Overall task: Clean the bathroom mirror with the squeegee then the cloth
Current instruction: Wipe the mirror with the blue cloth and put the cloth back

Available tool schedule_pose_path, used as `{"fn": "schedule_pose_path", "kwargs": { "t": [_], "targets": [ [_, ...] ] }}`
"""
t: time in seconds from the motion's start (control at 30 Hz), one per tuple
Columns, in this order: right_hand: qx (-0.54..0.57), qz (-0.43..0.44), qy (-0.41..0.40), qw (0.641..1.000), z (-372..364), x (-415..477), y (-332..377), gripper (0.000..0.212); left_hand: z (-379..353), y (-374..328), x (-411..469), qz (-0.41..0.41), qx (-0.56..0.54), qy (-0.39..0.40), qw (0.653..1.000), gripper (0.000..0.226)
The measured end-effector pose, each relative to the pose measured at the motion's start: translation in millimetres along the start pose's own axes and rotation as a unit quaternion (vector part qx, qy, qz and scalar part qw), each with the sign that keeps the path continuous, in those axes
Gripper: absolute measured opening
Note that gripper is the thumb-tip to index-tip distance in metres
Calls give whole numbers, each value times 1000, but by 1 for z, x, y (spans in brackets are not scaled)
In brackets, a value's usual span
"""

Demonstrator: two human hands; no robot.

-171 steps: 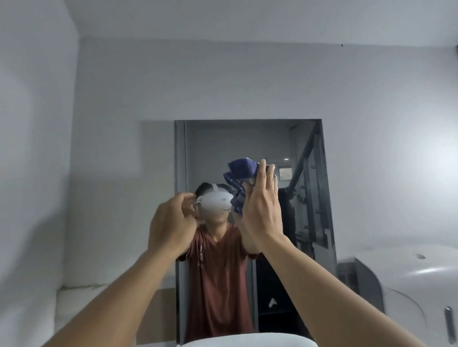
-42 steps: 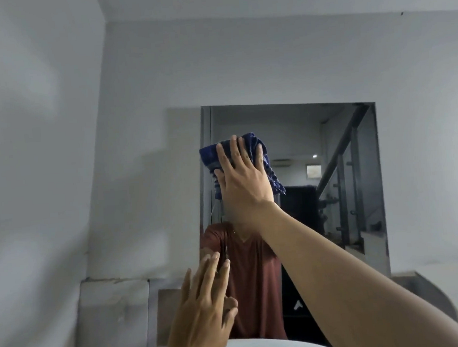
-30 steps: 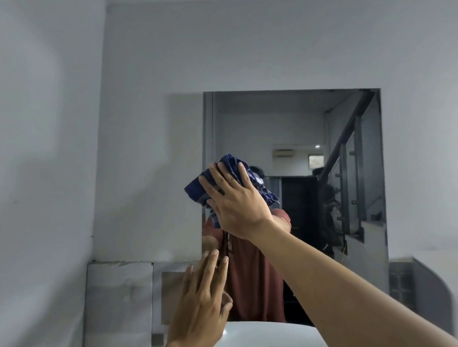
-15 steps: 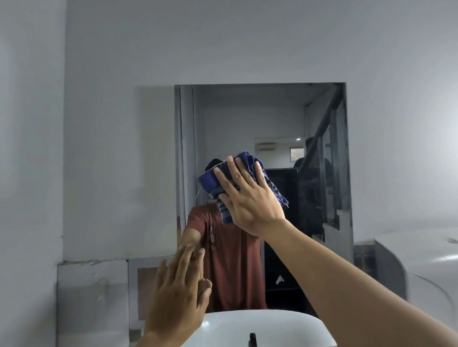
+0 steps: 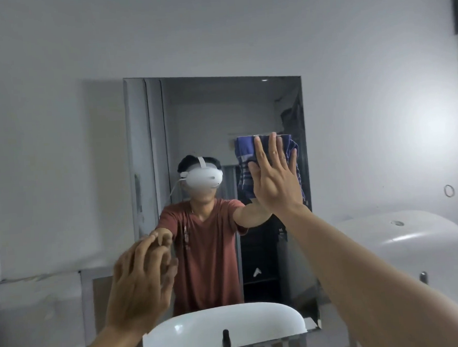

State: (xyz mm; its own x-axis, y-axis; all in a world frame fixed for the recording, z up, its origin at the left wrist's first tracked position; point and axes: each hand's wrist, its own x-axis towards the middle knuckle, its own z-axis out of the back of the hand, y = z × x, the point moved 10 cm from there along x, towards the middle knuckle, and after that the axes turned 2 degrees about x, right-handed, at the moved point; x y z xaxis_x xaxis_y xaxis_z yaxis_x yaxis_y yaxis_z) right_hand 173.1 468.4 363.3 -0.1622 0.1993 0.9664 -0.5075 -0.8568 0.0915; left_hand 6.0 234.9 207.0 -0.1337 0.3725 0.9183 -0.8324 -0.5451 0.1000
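Observation:
The rectangular wall mirror [image 5: 213, 112] hangs straight ahead. My right hand [image 5: 275, 178] presses a blue checked cloth [image 5: 244, 151] flat against the glass near the mirror's right edge, fingers spread and pointing up. The cloth shows above and to the left of the palm. My left hand [image 5: 140, 283] is raised at the mirror's lower left corner. Its fingers are apart and their tips meet their own reflection on the glass. It holds nothing that I can make out. No squeegee is in view.
A white basin [image 5: 205, 327] with a dark tap sits at the mirror's bottom edge, above a strip of small tiles. A large white rounded unit [image 5: 413, 231] stands at the right. Grey walls close in on the left and right.
My right hand has slid the cloth from the mirror's middle over to its right edge. My left hand has stayed at the lower left of the glass. The view shifted left.

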Motion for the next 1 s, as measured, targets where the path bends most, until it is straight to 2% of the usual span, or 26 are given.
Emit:
{"fn": "schedule_pose_path", "kwargs": {
  "t": [0.1,0.3,0.53,0.77,0.9,1.0],
  "targets": [
    [0,-33,3,999,-1,-2,-23,63,11,-3,30,12,-10,-18,1000,61],
    [19,-75,-12,997,-1,-22,-49,62,2,5,59,6,52,38,998,76],
    [36,-111,6,993,-13,-69,-64,62,2,2,58,8,44,28,999,77],
    [16,-105,44,993,-26,-111,-61,62,2,5,60,1,44,40,998,78],
    [10,-111,44,993,-30,-116,-45,61,12,5,62,-21,39,30,999,68],
    [18,-82,50,995,-30,-113,-20,64,19,9,64,-60,49,28,997,63]
  ]
}}
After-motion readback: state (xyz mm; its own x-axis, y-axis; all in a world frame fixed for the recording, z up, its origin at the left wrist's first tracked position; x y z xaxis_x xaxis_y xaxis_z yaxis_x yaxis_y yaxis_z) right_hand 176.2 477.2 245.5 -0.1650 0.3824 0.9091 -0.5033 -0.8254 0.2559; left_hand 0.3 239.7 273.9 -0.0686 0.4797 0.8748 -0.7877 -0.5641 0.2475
